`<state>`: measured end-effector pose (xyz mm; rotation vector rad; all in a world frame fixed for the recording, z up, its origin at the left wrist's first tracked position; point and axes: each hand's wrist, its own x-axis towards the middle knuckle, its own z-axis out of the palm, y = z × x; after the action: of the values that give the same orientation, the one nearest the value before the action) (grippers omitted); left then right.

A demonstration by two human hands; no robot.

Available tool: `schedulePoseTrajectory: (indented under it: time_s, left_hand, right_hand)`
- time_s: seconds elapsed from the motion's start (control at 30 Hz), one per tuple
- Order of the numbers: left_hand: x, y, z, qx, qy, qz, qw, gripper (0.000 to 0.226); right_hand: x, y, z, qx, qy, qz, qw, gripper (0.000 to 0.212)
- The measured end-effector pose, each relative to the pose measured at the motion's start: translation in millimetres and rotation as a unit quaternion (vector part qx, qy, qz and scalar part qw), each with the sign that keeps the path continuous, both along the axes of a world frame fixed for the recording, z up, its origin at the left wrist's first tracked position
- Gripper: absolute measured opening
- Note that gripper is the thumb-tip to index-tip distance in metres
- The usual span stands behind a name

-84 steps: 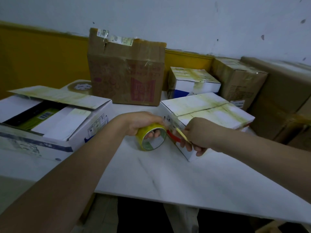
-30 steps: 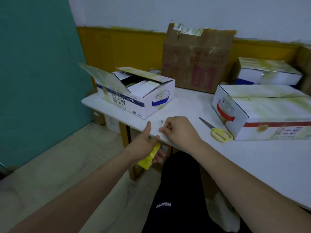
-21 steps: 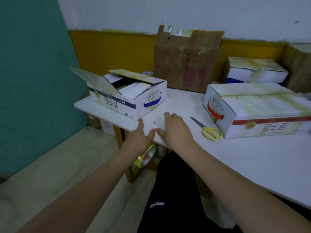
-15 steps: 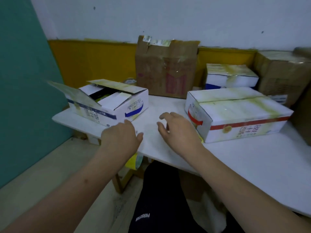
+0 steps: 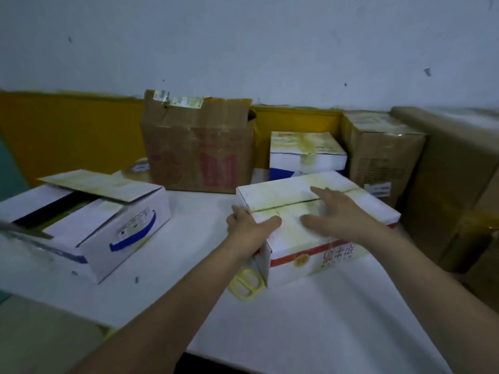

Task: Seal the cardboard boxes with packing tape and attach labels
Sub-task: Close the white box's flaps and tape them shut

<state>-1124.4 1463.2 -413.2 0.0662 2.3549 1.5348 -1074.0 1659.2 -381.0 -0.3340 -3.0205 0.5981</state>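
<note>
From the head camera, the closed box (image 5: 318, 225) sits on the white table (image 5: 310, 327) at about 1 o'clock from the person, near the middle of the picture. The left hand (image 5: 249, 225) holds its near left corner, thumb on top and fingers curled down the end. The right hand (image 5: 337, 211) lies flat on the lid with straight, spread fingers, holding nothing.

The box looks stiff, with smooth shiny card that may slip a little. I think it is not too heavy, but I cannot tell what is inside. Good spots to hold look like the two short ends or the bottom corners.

Its long side runs from 8 o'clock to 2 o'clock. The lid seam runs the same way, under the right hand.

Yellow scissors (image 5: 247, 284) lie just beside its near corner. An open box (image 5: 89, 225) sits at 10 o'clock
</note>
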Motion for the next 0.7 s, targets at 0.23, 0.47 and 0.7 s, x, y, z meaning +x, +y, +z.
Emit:
schedulePoseTrajectory:
  time_s: [0.23,0.47,0.7]
  left_hand:
    - [-12.6,4.1,-20.7,0.143,-0.08,0.011,0.986,0.09]
    - [-10.8,3.6,-19.0,0.124,-0.088,0.003,0.988,0.099]
    - [-12.4,-6.6,-10.6,0.05,-0.064,-0.032,0.996,0.114]
  right_hand:
    - [-25.5,-8.0,-2.0,0.083,-0.099,0.039,0.991,0.087]
    - [-22.9,-7.9,-6.5,0.101,-0.086,0.046,0.99,0.089]
    - [-11.9,-17.6,-3.8,0.092,-0.022,0.033,0.995,0.078]
